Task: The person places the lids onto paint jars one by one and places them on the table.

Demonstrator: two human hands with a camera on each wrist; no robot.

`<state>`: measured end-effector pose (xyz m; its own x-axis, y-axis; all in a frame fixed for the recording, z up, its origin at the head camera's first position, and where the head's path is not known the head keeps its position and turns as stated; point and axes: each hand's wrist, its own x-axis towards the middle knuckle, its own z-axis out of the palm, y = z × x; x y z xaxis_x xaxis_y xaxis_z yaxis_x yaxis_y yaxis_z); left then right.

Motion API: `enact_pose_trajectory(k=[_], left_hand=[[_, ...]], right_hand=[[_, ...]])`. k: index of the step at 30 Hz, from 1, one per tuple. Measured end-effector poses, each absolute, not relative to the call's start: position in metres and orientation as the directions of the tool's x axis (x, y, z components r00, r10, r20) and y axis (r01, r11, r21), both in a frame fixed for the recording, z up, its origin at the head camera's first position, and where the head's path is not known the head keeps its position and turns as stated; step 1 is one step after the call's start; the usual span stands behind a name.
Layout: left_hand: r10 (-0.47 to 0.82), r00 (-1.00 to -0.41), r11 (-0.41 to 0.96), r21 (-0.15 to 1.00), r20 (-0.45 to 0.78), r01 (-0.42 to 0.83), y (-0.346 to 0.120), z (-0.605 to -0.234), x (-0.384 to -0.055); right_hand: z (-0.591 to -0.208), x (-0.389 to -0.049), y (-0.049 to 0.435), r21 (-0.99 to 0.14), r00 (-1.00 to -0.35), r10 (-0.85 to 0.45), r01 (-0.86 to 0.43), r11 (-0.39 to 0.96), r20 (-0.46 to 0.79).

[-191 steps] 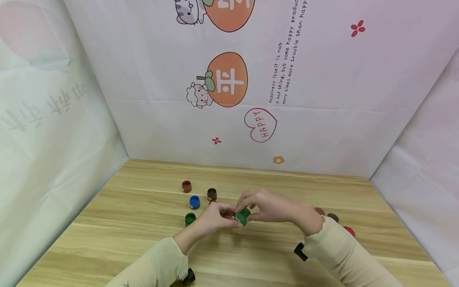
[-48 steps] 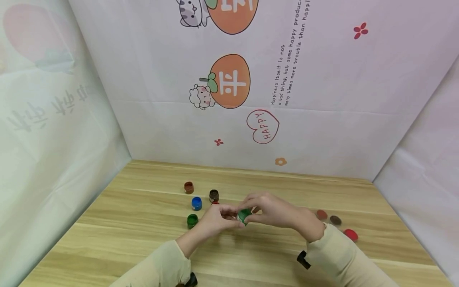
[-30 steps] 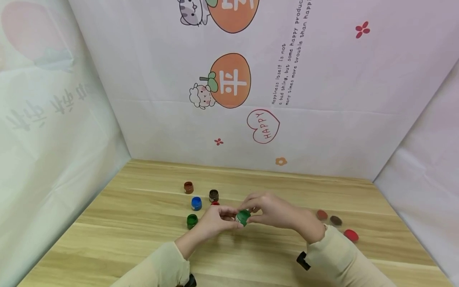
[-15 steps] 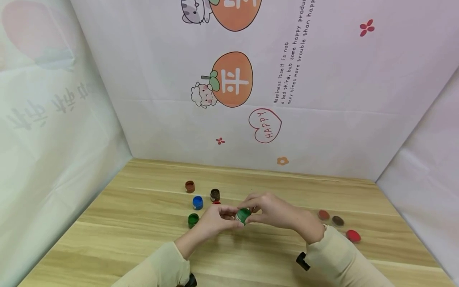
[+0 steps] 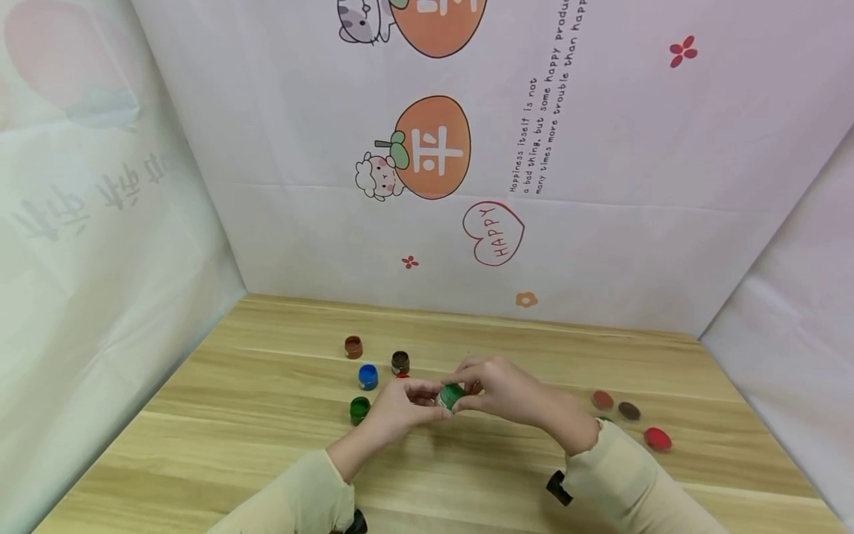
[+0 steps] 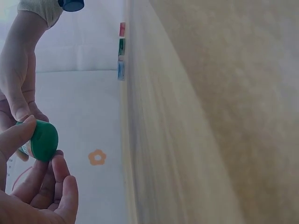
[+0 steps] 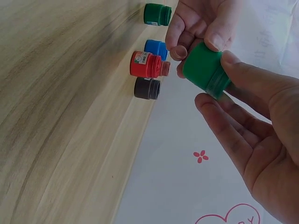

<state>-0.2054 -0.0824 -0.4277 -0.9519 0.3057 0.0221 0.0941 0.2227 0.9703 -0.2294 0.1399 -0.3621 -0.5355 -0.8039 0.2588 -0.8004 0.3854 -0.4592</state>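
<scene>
A small green paint jar [image 5: 450, 397] is held above the table between both hands, tilted. My left hand [image 5: 400, 408] grips the jar's body with thumb and fingers. My right hand [image 5: 503, 389] pinches its lid end, thumb on the near side and fingertips on the far side. In the right wrist view the green body [image 7: 201, 69] and the clear, ridged lid end [image 7: 217, 84] show between the two hands. In the left wrist view the jar's green base [image 6: 45, 141] faces the camera.
Left of the hands stand uncapped paint jars: reddish-brown [image 5: 353, 347], dark brown [image 5: 400, 362], blue [image 5: 368, 377], green [image 5: 359, 409] and red [image 7: 145, 64]. Round lids, brown-red [image 5: 603, 400], dark [image 5: 629, 411] and red [image 5: 657, 439], lie at right. A printed cloth wall [image 5: 600, 259] stands behind.
Both hands keep hold of the green jar throughout. It tilts slightly and rises a little. The right forearm has shifted left a little, baring a green edge beside its sleeve.
</scene>
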Motion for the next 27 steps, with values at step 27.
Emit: enact_pose_trajectory(k=[27], left_hand=[[0.365, -0.93, 0.262, 0.955, 0.038, 0.142, -0.078, -0.409, -0.207]], right_hand=[[-0.345, -0.232, 0.145, -0.461, -0.569, -0.779, -0.783, 0.416, 0.263]])
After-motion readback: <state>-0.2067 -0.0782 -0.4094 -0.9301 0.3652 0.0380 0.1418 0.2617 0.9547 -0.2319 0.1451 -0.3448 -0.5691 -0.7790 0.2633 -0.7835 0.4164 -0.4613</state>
